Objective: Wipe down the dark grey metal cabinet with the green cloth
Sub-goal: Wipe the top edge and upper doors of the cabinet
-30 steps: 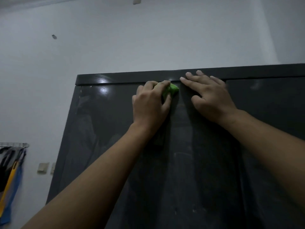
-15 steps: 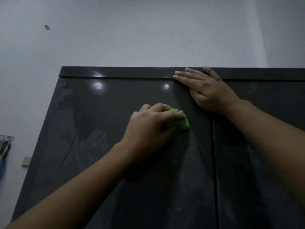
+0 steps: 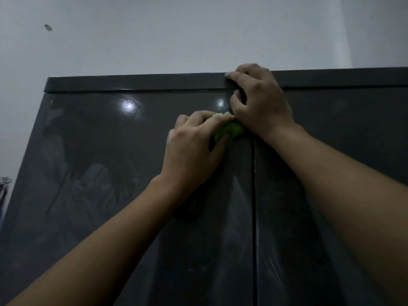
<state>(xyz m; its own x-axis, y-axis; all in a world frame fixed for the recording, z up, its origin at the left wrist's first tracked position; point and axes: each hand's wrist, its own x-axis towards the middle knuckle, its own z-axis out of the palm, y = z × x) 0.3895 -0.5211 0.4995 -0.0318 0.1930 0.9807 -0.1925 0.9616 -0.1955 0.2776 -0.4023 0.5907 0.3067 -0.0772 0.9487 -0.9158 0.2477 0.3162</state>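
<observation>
Left hand [image 3: 194, 146]: fingers are curling narrowly around the green cloth [image 3: 231, 129], bunching it into a wad and pressing it against the front of the dark grey metal cabinet [image 3: 110, 173]. The cloth is sitting high on the left door [image 3: 99, 195], just left of the vertical seam [image 3: 255, 217] and a little below the top rail [image 3: 132, 83].

Right hand [image 3: 260, 102]: fingers are bending tightly and clamping on the top rail. The index tip is lying on the rail's upper edge and the thumb is tucking in under its lower edge. The heel of this hand is touching the cloth's right end.

Hidden or unclear:
- Most of the cloth is lying under the left fingers; only a green fringe is showing.
- The right door [image 3: 331, 151] is running out of the picture at the right, and both doors are running out at the bottom.
- A rack [image 3: 4, 180] at the far left edge is being cut off; its contents are too dark to identify.
- Pale smears are showing on both doors near the seam.

Count: two hands, one cloth, one cabinet, two doors, two glare spots [image 3: 128, 106] on the left door, and one dark mark [image 3: 48, 27] on the white wall [image 3: 198, 29] behind.
</observation>
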